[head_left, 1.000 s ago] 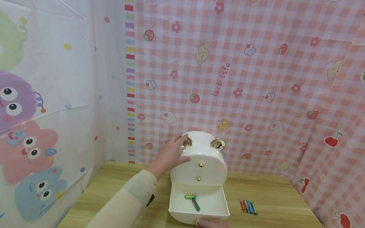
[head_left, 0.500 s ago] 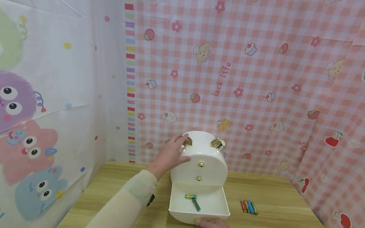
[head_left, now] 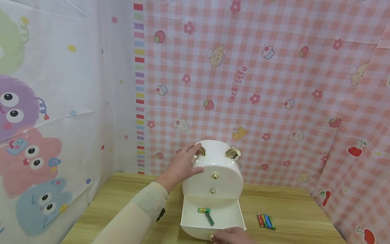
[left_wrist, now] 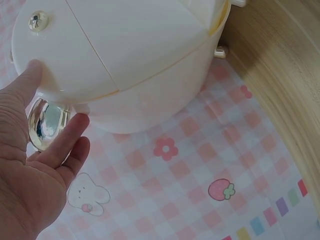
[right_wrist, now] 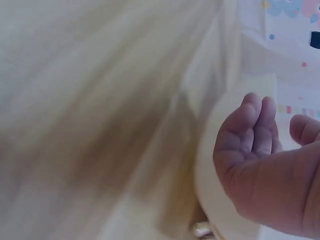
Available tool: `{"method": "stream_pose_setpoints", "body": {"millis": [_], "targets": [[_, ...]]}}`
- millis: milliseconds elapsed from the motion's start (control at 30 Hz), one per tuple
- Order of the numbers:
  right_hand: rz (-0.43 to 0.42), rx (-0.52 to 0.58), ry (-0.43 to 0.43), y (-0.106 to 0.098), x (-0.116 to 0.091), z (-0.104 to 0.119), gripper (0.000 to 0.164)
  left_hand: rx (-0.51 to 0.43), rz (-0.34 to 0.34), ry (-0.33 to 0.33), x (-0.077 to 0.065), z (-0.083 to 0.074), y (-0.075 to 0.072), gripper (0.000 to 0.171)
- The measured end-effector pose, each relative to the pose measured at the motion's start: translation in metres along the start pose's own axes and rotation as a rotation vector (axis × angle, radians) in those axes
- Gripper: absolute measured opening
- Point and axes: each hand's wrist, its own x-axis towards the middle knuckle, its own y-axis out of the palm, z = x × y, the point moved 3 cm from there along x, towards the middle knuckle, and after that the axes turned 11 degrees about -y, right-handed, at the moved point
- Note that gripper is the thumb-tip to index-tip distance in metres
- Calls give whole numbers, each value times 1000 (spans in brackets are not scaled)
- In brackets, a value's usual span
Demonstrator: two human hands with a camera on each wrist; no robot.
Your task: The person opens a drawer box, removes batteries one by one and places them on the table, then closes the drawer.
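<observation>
A white bear-shaped drawer box (head_left: pixel 223 184) with gold ears and knobs stands on the table, its bottom drawer (head_left: pixel 223 217) pulled out. Two green batteries (head_left: pixel 209 219) lie inside that drawer. My left hand (head_left: pixel 181 164) grips the box at its left ear (left_wrist: pixel 47 122), thumb on the front face and fingers behind the ear. At the drawer's front, my right hand (head_left: pixel 232 235) is just right of the gold drawer knob (head_left: pixel 212 236). In the right wrist view its fingers (right_wrist: pixel 242 130) are loosely bent, thumb apart, holding nothing, and the knob shows below them.
Several batteries (head_left: pixel 266 222) in red, green and blue lie side by side on the wooden table (head_left: pixel 289 206), right of the drawer. A pink checked cloth (head_left: pixel 274 78) hangs behind the box. A white cartoon-print cloth (head_left: pixel 76 135) hangs along the left side.
My right hand has come off the drawer knob and shifted slightly up and to the right, uncovering it. The left hand, the box and the batteries have stayed in place.
</observation>
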Motion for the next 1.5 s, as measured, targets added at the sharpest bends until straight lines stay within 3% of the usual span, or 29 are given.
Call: {"method": "stream_pose_setpoints", "body": {"millis": [267,533,667,833,1067,1300,1500], "targets": [[29,98,-127,-7,-4,38,31,7,-2,0,-2,-2,-1,93],[-59,28,-181,-21,11,51,31,12,-5,0,-2,0,0,94],[-99,-108,-236,-25,21,55,38,10,-2,-4,-2,1,1,94],[-106,-368,-340,-28,32,57,36,9,3,-12,-2,1,2,95],[-21,-661,-528,-29,45,58,19,10,-6,-8,-3,1,1,94],[101,-871,-598,-28,56,56,23,12,-9,5,-2,2,1,94],[143,-1049,-694,-25,60,55,24,19,-11,14,-2,1,0,94]]}}
